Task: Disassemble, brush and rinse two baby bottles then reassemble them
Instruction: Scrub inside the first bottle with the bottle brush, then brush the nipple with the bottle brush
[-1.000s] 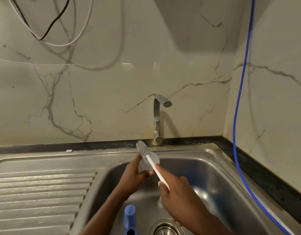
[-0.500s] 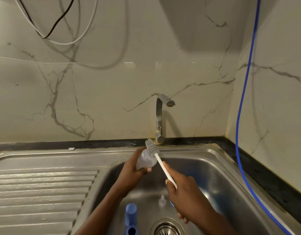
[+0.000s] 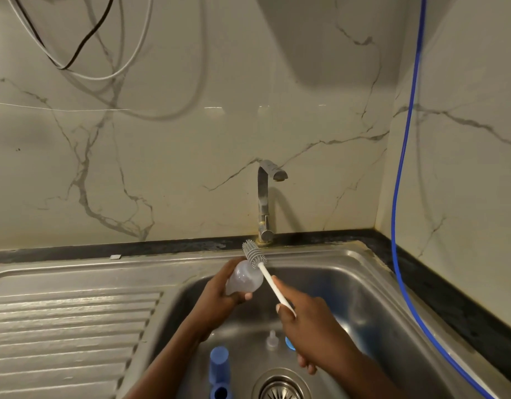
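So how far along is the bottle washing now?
Done: one bottle is apart, its nipple loose in the sink. In hand: left hand grips the clear bottle body, right hand the brush, bristles outside it. Left: rinsing (no water runs from the tap), the blue parts, reassembly.

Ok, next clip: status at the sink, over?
Left grip holds bottle, right grip holds brush. Brush head outside the bottle, at its far end. Nipple and blue piece loose in sink, nothing in the way.
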A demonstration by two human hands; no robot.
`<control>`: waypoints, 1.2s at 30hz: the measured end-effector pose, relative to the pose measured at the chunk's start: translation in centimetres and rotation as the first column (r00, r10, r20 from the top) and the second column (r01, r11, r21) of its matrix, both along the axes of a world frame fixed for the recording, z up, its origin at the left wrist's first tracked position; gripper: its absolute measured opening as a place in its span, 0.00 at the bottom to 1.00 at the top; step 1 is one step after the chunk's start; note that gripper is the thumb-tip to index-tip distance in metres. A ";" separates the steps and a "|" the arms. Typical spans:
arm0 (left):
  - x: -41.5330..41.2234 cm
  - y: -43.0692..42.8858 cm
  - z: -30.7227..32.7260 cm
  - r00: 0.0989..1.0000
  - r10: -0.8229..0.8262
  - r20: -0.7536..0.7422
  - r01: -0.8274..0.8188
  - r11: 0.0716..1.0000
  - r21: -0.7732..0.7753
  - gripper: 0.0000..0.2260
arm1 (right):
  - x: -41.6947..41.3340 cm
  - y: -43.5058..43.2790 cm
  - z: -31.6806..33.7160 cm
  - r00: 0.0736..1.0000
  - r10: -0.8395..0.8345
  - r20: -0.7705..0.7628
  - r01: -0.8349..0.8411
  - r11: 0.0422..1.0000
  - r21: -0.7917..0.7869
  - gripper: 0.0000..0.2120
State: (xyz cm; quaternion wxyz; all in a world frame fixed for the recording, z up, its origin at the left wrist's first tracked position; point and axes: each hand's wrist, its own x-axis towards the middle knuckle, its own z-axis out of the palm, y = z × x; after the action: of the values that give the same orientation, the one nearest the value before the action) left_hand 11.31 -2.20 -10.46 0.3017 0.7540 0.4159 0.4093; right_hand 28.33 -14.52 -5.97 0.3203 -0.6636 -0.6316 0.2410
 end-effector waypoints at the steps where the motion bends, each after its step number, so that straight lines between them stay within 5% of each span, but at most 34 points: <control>1: -0.2 0.0 0.0 0.999 0.000 0.036 0.000 1.000 -0.022 0.29 | 0.3 -0.1 0.2 0.999 0.005 -0.051 -0.005 1.000 -0.005 0.24; 5: -1.2 0.0 0.2 0.974 0.071 0.216 -0.025 0.977 -0.210 0.27 | 2.5 -0.5 1.5 0.984 0.042 -0.175 -0.049 0.998 -0.036 0.18; 9: -1.5 0.0 -0.4 0.973 0.130 0.190 -0.078 0.963 -0.260 0.28 | 4.7 -0.3 1.2 0.999 0.037 -0.024 -0.039 0.995 -0.090 0.08; 15: 0.2 -0.3 -0.7 0.982 0.078 -0.171 -0.095 0.991 -0.094 0.28 | 7.0 0.1 0.8 0.988 0.033 0.152 -0.016 0.994 -0.107 0.10; 21: 2.4 -0.1 -2.6 0.846 0.075 -0.529 -0.144 0.985 -0.090 0.32 | 8.0 1.1 -1.7 0.978 -0.017 0.210 0.051 0.987 -0.155 0.10; 27: 2.6 0.8 -4.2 0.723 0.043 -0.689 -0.167 0.979 -0.115 0.35 | 7.9 2.0 -3.4 0.978 -0.048 0.204 0.096 0.968 -0.232 0.10; 36: 3.4 1.5 -6.0 0.666 -0.011 -0.746 -0.138 0.981 -0.138 0.37 | 7.6 2.6 -3.8 0.984 -0.068 0.163 0.107 0.964 -0.244 0.13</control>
State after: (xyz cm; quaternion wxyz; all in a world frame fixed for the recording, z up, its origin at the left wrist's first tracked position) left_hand 14.70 -0.73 -16.48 0.1597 0.8090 0.5645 0.0373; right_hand 35.93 -11.93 -9.81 0.1944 -0.7426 -0.5887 0.2532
